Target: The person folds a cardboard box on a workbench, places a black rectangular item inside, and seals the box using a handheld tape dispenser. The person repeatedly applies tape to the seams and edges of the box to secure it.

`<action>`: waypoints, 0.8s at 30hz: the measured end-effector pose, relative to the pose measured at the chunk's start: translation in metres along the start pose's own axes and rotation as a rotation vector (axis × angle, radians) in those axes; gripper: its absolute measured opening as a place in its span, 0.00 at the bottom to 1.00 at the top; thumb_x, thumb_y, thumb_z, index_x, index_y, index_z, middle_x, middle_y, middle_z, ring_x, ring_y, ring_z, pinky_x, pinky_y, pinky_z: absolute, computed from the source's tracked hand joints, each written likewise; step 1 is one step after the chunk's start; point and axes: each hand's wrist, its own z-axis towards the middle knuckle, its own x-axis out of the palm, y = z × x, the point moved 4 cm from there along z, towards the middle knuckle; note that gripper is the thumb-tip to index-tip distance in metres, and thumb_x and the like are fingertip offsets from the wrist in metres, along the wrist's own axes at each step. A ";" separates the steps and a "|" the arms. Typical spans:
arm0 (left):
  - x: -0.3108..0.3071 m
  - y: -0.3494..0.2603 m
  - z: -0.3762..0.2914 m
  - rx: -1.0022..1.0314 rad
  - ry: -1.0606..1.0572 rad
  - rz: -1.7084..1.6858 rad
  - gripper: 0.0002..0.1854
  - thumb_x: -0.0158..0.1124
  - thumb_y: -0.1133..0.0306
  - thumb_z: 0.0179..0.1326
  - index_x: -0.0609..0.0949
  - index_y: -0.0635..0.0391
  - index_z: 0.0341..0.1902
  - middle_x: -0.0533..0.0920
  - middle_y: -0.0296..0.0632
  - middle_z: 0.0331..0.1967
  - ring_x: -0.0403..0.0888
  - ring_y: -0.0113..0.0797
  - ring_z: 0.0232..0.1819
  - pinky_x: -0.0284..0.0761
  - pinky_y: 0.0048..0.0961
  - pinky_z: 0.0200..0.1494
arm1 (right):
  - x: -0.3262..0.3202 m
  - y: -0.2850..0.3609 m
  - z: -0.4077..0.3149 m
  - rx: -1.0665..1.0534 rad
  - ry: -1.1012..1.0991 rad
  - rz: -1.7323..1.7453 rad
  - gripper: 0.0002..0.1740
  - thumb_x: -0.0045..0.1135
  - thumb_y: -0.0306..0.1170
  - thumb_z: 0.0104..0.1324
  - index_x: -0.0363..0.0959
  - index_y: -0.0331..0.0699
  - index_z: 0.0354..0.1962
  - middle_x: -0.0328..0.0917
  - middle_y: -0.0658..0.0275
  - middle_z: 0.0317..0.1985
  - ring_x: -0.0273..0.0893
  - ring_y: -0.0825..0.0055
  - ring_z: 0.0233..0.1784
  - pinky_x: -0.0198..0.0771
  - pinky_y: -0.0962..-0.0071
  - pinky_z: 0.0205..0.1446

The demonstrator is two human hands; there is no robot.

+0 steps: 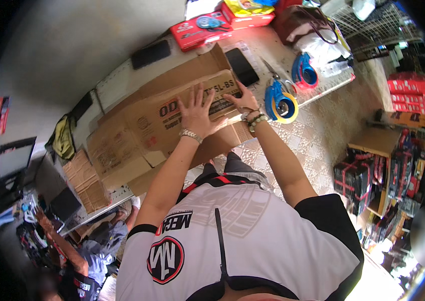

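Observation:
A large opened-out cardboard box (122,131) with dark print lies across the worktable before me, its flaps spread. My left hand (199,113) lies on the printed cardboard, palm down, fingers spread. At the right end of the cardboard, my right hand (244,98) rests by its edge with thumb and fingers apart. A blue tape dispenser with a yellow roll (281,103) stands just right of my right hand. Scissors (274,73) lie behind it, and a second blue tape dispenser (304,73) is farther right. A black phone-like device (241,67) lies beside the box's raised flap.
Red boxes (201,32) and a brown bag (302,24) stand at the table's back. Folded cardboard (86,180) and a yellow-green cloth item (64,137) lie left. A co-worker's arm (64,244) shows at lower left. Stacked cartons (359,180) stand right, beyond the tiled floor.

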 end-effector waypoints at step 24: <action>0.021 -0.009 0.003 0.007 0.036 0.161 0.50 0.57 0.27 0.42 0.60 0.32 0.71 0.50 0.38 0.74 0.43 0.44 0.75 0.35 0.69 0.67 | -0.006 0.016 -0.001 -0.077 0.354 -0.129 0.72 0.72 0.59 0.39 0.39 0.21 0.65 0.59 0.32 0.59 0.65 0.47 0.62 0.63 0.63 0.63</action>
